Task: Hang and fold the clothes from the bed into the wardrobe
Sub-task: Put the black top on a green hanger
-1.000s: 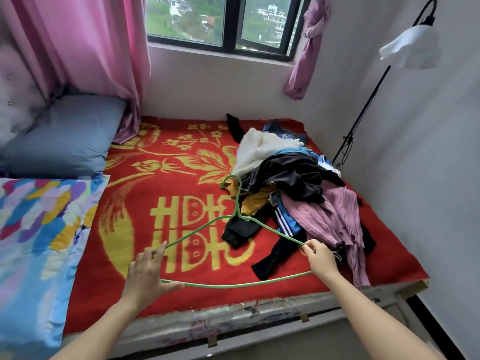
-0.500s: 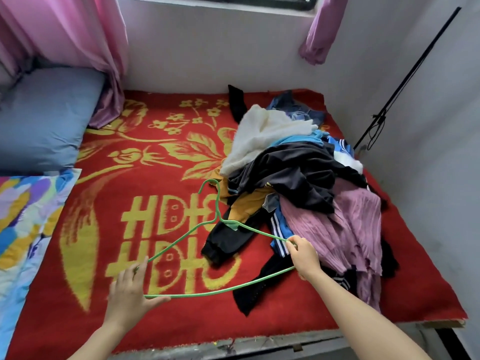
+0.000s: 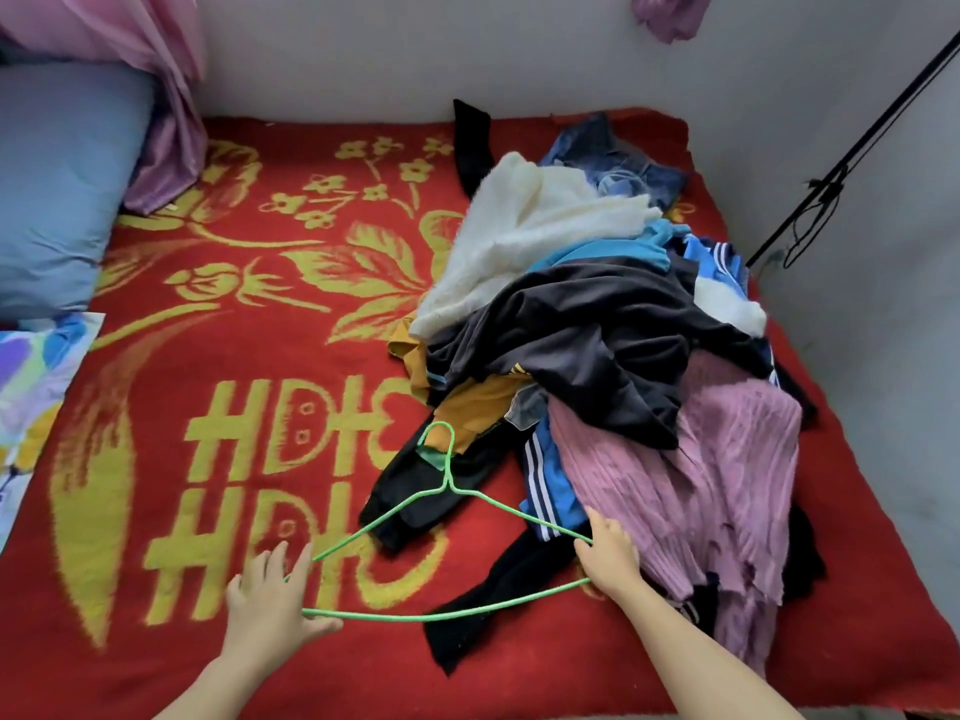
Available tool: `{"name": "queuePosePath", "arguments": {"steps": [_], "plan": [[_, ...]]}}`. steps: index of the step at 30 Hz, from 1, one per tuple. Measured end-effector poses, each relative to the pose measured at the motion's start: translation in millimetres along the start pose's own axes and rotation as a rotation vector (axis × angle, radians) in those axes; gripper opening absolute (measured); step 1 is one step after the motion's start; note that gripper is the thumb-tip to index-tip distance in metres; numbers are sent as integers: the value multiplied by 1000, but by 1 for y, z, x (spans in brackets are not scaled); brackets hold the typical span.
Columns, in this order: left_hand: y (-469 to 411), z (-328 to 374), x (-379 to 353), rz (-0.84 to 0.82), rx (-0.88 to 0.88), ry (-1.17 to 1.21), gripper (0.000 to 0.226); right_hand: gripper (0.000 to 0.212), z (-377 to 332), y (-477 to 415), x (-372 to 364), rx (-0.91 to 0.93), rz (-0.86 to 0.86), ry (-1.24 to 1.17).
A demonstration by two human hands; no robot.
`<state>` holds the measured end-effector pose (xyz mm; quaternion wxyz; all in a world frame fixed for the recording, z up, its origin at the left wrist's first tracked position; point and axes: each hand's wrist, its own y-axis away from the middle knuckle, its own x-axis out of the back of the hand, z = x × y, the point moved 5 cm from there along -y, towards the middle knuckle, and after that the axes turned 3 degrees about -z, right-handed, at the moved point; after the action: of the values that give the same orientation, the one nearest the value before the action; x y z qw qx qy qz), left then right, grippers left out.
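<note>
Two bare forearms are stretched from the bottom edge out over the red blanket [image 3: 208, 350] on the bed. The left hand [image 3: 272, 605] is held palm down, low over the blanket, its fingers straight and spread. The left corner of the green hanger [image 3: 452, 614] is lodged in the fork between thumb and forefinger, and no finger is seen curled round the wire. The right hand [image 3: 608, 558] is turned back upward, and its fingers are curled round the hanger's right corner, just beside a pink pleated garment [image 3: 701, 485]. The hanger is spanned between both hands, with its hook pointed away over the near edge of the pile of clothes [image 3: 597, 345]. Farther off, the pile is topped by a cream knit [image 3: 530, 236]. A blue pillow [image 3: 52, 189] is seen at the far left.
</note>
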<state>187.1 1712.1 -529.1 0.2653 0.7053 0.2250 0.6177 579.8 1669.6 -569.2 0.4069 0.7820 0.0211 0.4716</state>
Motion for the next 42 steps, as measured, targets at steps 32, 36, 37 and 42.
{"name": "queuePosePath", "arguments": {"steps": [32,36,37,42], "plan": [[-88,17,54,117,89,439,40,38,-103,-152,102,243,232,275],[-84,24,56,112,73,444,39,32,-100,-118,76,211,287,35],[-83,26,58,113,65,442,40,31,-98,-109,71,211,291,-11],[-74,40,65,109,-6,420,41,28,-99,-73,80,224,354,-181]]}}
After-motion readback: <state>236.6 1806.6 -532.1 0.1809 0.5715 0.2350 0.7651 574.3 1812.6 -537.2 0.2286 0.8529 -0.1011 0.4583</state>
